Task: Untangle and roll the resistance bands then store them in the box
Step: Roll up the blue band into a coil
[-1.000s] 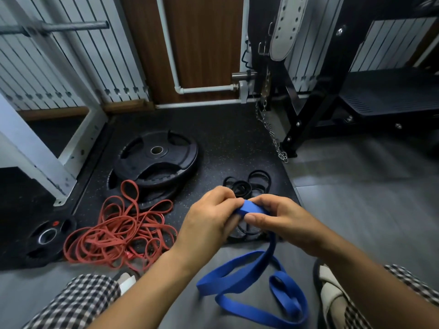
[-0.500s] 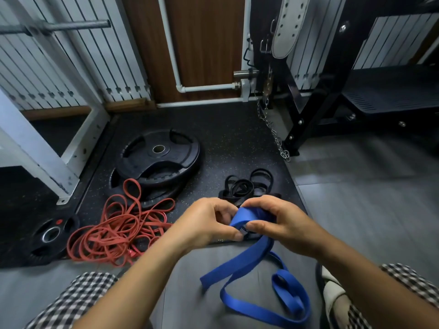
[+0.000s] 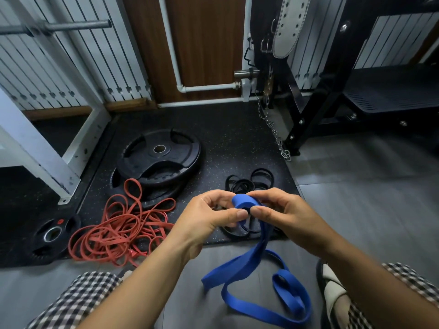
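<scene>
Left of the left hand (image 3: 209,217), the red bands (image 3: 118,229) lie in a loose snarl on the floor, partly over the edge of a weight plate (image 3: 159,157); which strand belongs to which band cannot be told. The left hand pinches the small started coil of the blue band (image 3: 237,263) between thumb and fingertips. The coil has only a turn or so, so it could likely spring open if either pinch eases, since the rubber looks stiff and wide. Below the hands the blue tail hangs down and loops twice on the floor; a twist there would probably wind into the roll crooked. Just beyond the hands, the black bands (image 3: 249,181) are half hidden by the knuckles, so their count and tangle are unclear. The right hand (image 3: 282,214) pinches the coil's other side, thumb against its edge; the coil's core is covered by both thumbs. No box is in view.
</scene>
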A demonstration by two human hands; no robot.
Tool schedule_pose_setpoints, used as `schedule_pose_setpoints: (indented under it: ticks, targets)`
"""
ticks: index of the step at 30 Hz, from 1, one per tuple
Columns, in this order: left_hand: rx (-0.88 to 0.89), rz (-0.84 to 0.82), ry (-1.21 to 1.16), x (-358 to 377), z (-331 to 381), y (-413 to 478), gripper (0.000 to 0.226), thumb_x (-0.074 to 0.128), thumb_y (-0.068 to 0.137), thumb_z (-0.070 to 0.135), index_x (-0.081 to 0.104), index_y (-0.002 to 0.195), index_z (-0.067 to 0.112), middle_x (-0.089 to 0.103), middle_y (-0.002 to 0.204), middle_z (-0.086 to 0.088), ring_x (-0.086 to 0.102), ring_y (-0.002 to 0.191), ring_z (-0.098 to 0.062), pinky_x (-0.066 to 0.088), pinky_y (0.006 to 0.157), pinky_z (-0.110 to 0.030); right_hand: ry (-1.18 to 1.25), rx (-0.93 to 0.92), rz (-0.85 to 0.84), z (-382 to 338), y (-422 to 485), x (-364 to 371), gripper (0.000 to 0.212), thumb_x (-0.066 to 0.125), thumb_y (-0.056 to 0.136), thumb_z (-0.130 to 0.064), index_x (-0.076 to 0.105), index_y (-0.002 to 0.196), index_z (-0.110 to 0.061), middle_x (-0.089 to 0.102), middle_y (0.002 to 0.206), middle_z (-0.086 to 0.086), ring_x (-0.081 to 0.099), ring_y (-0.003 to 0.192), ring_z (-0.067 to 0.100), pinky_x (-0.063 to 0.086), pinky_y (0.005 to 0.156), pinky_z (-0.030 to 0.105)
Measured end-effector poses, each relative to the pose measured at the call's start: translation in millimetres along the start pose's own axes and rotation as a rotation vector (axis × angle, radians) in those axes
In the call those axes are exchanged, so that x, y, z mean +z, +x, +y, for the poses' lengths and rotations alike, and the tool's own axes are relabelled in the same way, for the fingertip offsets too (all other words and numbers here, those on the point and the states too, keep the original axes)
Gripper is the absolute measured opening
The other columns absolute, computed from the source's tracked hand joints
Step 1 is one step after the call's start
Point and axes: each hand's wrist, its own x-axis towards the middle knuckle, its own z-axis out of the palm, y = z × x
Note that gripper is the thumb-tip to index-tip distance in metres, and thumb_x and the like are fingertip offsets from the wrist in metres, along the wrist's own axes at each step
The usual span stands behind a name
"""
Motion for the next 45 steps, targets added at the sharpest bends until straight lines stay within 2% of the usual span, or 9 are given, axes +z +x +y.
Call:
schedule_pose_setpoints:
  ticks: [7,11,15,19,23,31,37,41,45]
  targets:
    - [-0.003,0.108,-0.244,7.8,-6.2,0.4,0.022,0.066,0.074,-0.004,0.065,0.093,0.007,0.070,0.078,-0.009,0.067,0.070,-0.015,0.054,0.063,-0.018,0.388,0.098,0.013,5.2,-2.0,21.6,0.042,0.063,0.070,-0.020,0.061,0.111,-0.013,0.071,0.101,-0.002,0.065,0.091,0.004,0.050,0.077,0.014]
    - [-0.103,0.084,-0.423,9.4,-5.8,1.3,0.025,0.064,0.073,-0.007,0.062,0.095,0.005,0.069,0.067,-0.006,0.069,0.063,-0.014,0.055,0.060,-0.018,0.410,0.103,0.044,8.0,-0.5,29.9,0.035,0.066,0.069,-0.017,0.062,0.104,-0.015,0.071,0.099,0.002,0.065,0.089,0.008,0.053,0.077,0.018]
    - [-0.172,0.079,-0.543,8.7,-8.5,0.2,0.038,0.067,0.060,-0.003,0.062,0.097,0.004,0.069,0.082,-0.016,0.071,0.069,-0.021,0.056,0.060,-0.020,0.387,0.114,0.031,8.9,1.9,26.9,0.028,0.065,0.073,-0.011,0.064,0.101,-0.015,0.070,0.093,0.003,0.064,0.081,0.007,0.053,0.071,0.016]
    - [-0.166,-0.002,-0.358,0.2,-8.1,0.1,0.044,0.069,0.062,0.001,0.063,0.106,0.006,0.066,0.090,-0.017,0.070,0.080,-0.024,0.058,0.073,-0.024,0.150,0.089,-0.008,8.0,1.8,19.5,0.026,0.072,0.073,-0.011,0.066,0.098,-0.017,0.070,0.094,0.009,0.062,0.081,0.010,0.052,0.075,0.023]
    - [-0.174,-0.015,-0.234,-0.7,-7.5,0.3,0.030,0.064,0.077,-0.002,0.063,0.106,0.004,0.065,0.070,-0.006,0.069,0.069,-0.020,0.058,0.070,-0.025,-0.281,0.014,0.026,14.3,1.9,16.5,0.029,0.072,0.078,-0.013,0.065,0.106,-0.019,0.066,0.099,0.001,0.061,0.090,0.011,0.049,0.084,0.028]
    - [-0.159,-0.060,-0.641,7.5,-4.7,2.8,0.044,0.058,0.071,0.005,0.058,0.113,-0.003,0.068,0.106,-0.019,0.070,0.084,-0.020,0.058,0.076,-0.026,0.284,0.008,0.150,7.1,5.6,14.8,0.041,0.080,0.064,-0.021,0.063,0.101,-0.020,0.065,0.111,0.011,0.063,0.101,0.019,0.053,0.085,0.025]
    - [-0.193,-0.077,-0.899,13.1,-4.9,1.2,0.038,0.054,0.073,0.004,0.057,0.109,-0.006,0.070,0.097,-0.022,0.071,0.079,-0.023,0.057,0.075,-0.029,0.463,-0.021,0.165,8.9,7.4,23.3,0.034,0.066,0.066,-0.015,0.062,0.100,-0.017,0.070,0.088,-0.004,0.064,0.082,0.004,0.051,0.071,0.014]
    - [-0.217,-0.030,-0.942,13.3,-15.5,2.5,0.050,0.055,0.072,0.002,0.049,0.122,-0.002,0.066,0.105,-0.026,0.071,0.081,-0.026,0.058,0.074,-0.031,0.246,0.002,0.138,12.3,11.3,19.6,0.027,0.065,0.080,-0.009,0.060,0.105,-0.016,0.065,0.106,0.011,0.062,0.090,0.012,0.051,0.077,0.020]
    - [-0.265,-0.069,-0.704,2.4,-17.2,4.4,0.051,0.059,0.077,0.006,0.047,0.126,-0.004,0.066,0.109,-0.024,0.070,0.083,-0.026,0.059,0.074,-0.033,-0.208,-0.072,0.116,10.1,13.2,6.3,0.027,0.068,0.082,-0.014,0.061,0.109,-0.014,0.061,0.101,0.002,0.057,0.090,0.009,0.044,0.081,0.014]
